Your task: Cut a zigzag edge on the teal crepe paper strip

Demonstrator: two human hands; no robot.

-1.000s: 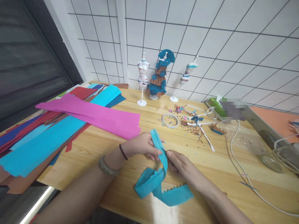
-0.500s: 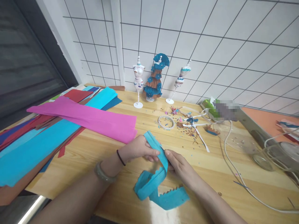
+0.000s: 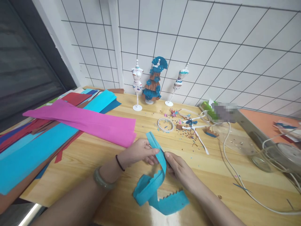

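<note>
While left hand (image 3: 147, 153) pinches teal strip (image 3: 154, 185) near upper end, right hand (image 3: 176, 164) lies at strip's side; whether closed on it, cannot tell. Strip loops down before person, over surface (image 3: 122, 201), one edge notched. Possible faults: tearing, from uneven pull at notches; twisting, from slack loop.

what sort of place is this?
Likely a craft workspace: a small mannequin in a ruffled blue-and-brown dress, a pile of coloured sheets, and a notched-edged blue strip in the left hand.
</note>
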